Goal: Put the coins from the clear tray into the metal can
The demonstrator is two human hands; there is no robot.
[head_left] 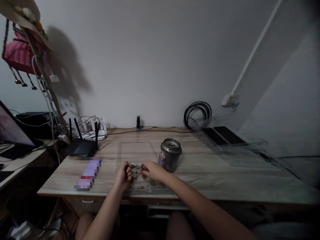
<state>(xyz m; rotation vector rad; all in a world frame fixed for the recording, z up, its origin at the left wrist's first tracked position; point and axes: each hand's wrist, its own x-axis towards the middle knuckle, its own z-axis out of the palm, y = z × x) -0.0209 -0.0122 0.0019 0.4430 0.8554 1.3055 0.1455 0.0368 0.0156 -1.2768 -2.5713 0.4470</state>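
Observation:
Several silver and brownish coins (135, 170) lie in a clear, shallow plastic tray (135, 146) on the desk in front of me. My left hand (122, 176) is closed at the left side of the coins, its fingers curled inward; what they hold, if anything, is hidden. From the right, my right hand (153, 170) reaches over the coins, with thumb and fingertips bent together around a coin at the pile's edge. A dark round tin (170, 156) with a cartoon picture, a metal lid and a slot in its top stands upright just beyond my right hand.
Left of the tray lies a purple, pixelated flat object (88, 175). Behind it stands a black router (82, 146) with antennas. A small black bottle (138, 122) stands by the wall. Coiled black cable (197, 115) and clear plastic panels (225, 146) occupy the right rear.

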